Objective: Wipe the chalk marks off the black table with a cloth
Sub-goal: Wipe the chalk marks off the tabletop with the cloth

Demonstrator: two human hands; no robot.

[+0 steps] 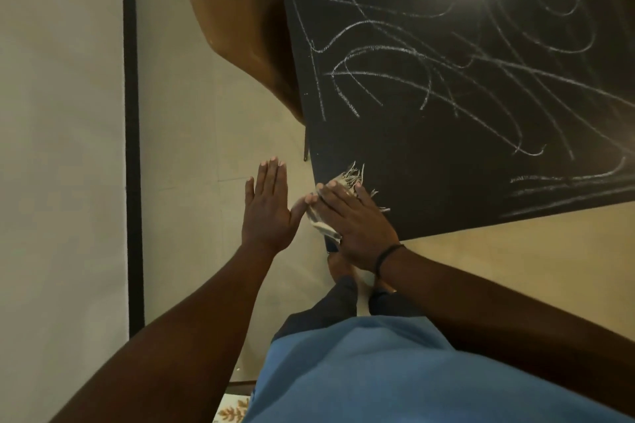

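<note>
Right hand [354,223] fingers flat, pressing cloth [338,197] at table [429,182] near-left corner | left hand [266,209] open, beside it | chalk marks [429,55] unreadable scribbles

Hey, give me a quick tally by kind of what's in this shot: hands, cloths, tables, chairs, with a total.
Hands: 2, the left hand flat and open off the table edge, the right hand pressing on the cloth
Cloths: 1, a fringed cloth at the table corner
Tables: 1, the black table with chalk marks
Chairs: 1, a brown chair
Total: 5
</note>
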